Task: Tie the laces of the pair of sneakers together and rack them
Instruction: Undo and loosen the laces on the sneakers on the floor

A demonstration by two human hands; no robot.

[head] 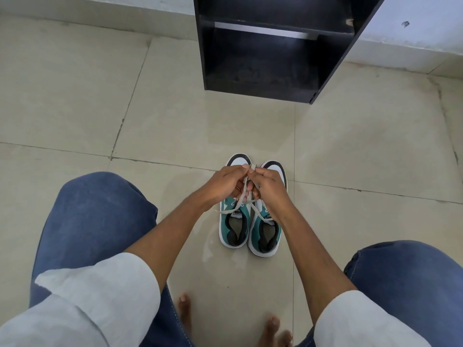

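Two teal and white sneakers stand side by side on the tiled floor, toes pointing away from me: the left sneaker (234, 229) and the right sneaker (265, 236). My left hand (225, 182) and my right hand (269, 185) meet above their fronts, each pinching a pale lace (246, 182). The laces cross between my fingers and run down to the eyelets. One loose lace end (223, 210) trails left over the left sneaker. My hands hide the middle of both shoes.
A black shoe rack (263, 61) with open shelves stands on the floor beyond the sneakers, against the white wall. My knees in blue jeans (100, 216) flank the shoes, and my bare toes (184, 306) rest on the beige tiles below.
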